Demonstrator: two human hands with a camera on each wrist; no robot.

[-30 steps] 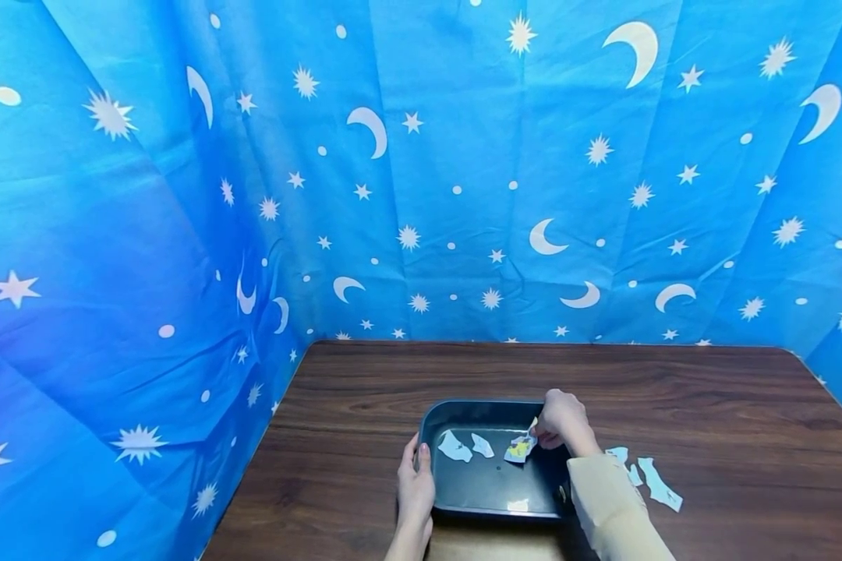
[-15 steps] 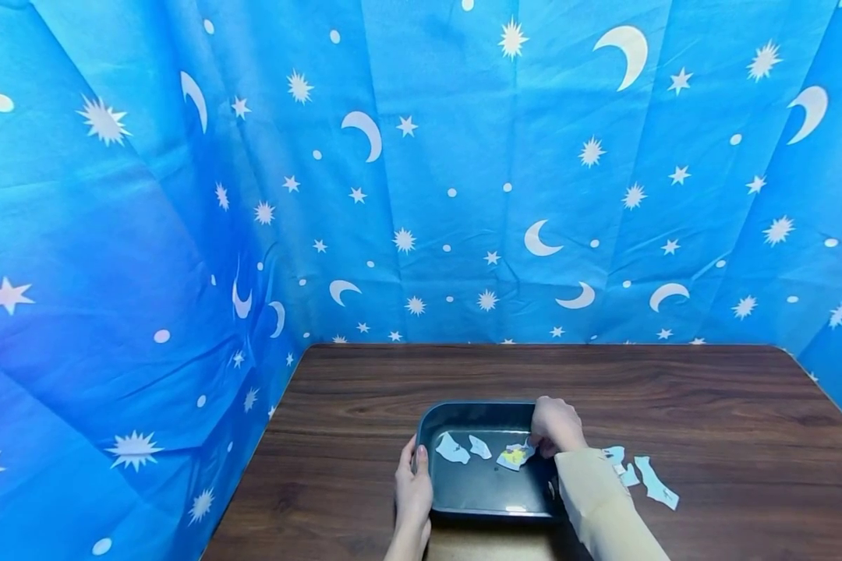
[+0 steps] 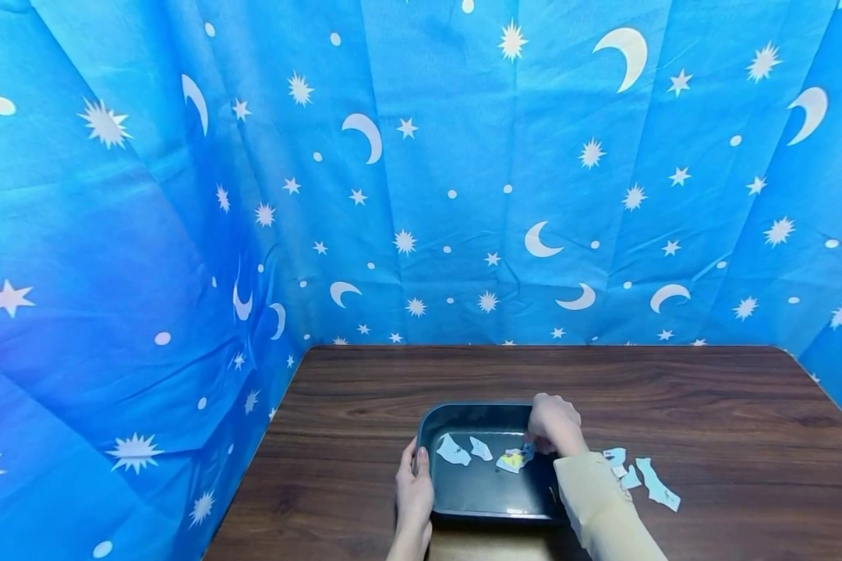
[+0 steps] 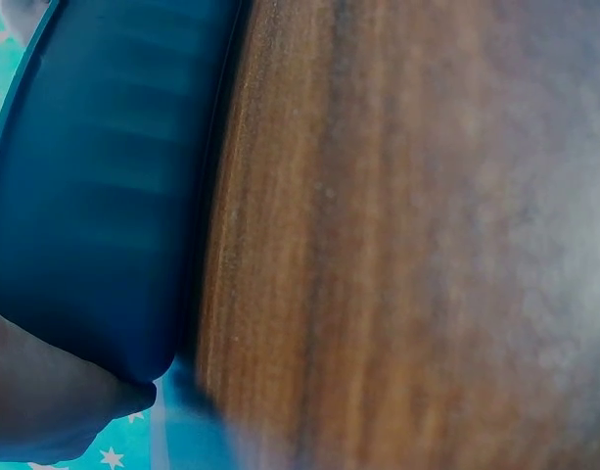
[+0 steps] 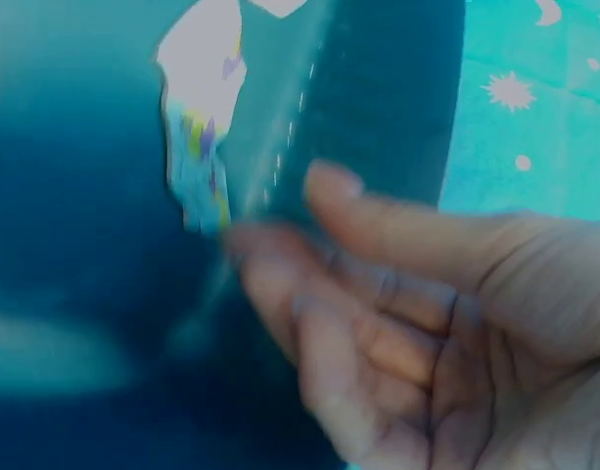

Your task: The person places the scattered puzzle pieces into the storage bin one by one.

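Observation:
My left hand (image 3: 415, 492) grips the left wall of a dark, deep-sided rectangular tray (image 3: 487, 499), thumb near the rim; the left wrist view shows part of that hand at the corner of the tray wall (image 4: 104, 176). Inside the tray are two pale torn paper pieces, the larger piece (image 3: 452, 450) left of the smaller piece (image 3: 480, 449). A colourful torn piece of paper (image 3: 511, 461) lies to their right. My right hand (image 3: 556, 425) is over the tray's right end. In the right wrist view, its thumb stands apart from loosely bent fingers, a fingertip at the colourful paper (image 5: 200, 127).
Right of the tray, several torn paper scraps (image 3: 656, 485) lie on the dark wooden table (image 3: 365, 382), partly behind the right sleeve (image 3: 603, 499). A blue curtain (image 3: 463, 156) with moons and stars hangs behind and at the left.
The colourful paper, held raised in the right hand, has come down onto the tray floor and shifted slightly left. My right hand has lowered a little; the left hand stays on the tray.

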